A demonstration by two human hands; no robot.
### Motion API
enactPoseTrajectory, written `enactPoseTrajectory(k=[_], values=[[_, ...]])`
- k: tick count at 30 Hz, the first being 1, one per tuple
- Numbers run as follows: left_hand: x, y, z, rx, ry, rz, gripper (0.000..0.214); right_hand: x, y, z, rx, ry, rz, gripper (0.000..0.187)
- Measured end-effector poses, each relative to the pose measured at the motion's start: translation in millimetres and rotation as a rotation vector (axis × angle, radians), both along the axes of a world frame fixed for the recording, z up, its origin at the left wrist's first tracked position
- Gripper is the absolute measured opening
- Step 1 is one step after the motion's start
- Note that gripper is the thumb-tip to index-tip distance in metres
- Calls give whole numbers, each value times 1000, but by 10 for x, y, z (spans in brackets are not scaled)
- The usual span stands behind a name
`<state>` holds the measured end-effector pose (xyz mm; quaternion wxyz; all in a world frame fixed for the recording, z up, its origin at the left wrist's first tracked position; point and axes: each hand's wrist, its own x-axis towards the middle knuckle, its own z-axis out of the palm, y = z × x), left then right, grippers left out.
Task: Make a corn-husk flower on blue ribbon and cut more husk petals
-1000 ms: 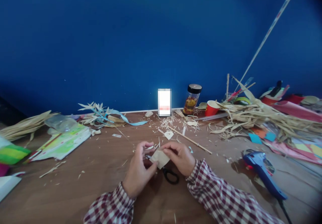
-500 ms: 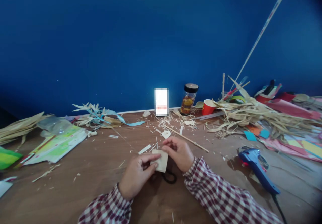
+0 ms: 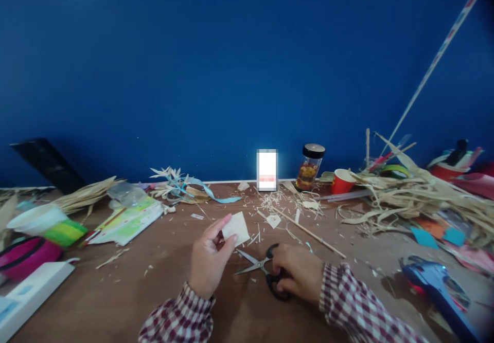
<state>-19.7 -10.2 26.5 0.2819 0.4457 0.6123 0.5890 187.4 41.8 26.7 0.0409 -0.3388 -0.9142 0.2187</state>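
Nicking of the left hand could be caused by nearby parted scissors; beige square is pinched there, right hand curled at the handles, grip unclear.

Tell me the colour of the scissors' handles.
The scissors' handles are black, showing best in the head view.

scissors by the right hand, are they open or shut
Open. The two blades of the scissors spread in a V with their tips apart, and the black handles stand apart at the right hand.
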Motion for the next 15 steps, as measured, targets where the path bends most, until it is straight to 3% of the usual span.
enactPoseTrajectory(k=[5, 9, 12, 15], values=[[-67, 32, -20, 30, -94, 72, 46, -15, -10, 46, 36, -17, -42, 19], [-106, 54, -40, 9, -173, 82, 43, 71, 61, 151, -31, 145, -12, 7], [-129, 69, -35, 15, -303, 88, 43, 193, 172, 240, -202, 354, 21, 6], [-146, 78, -18, 20, -440, 101, 46, 263, 253, 310, -517, 550, 29, 9]])
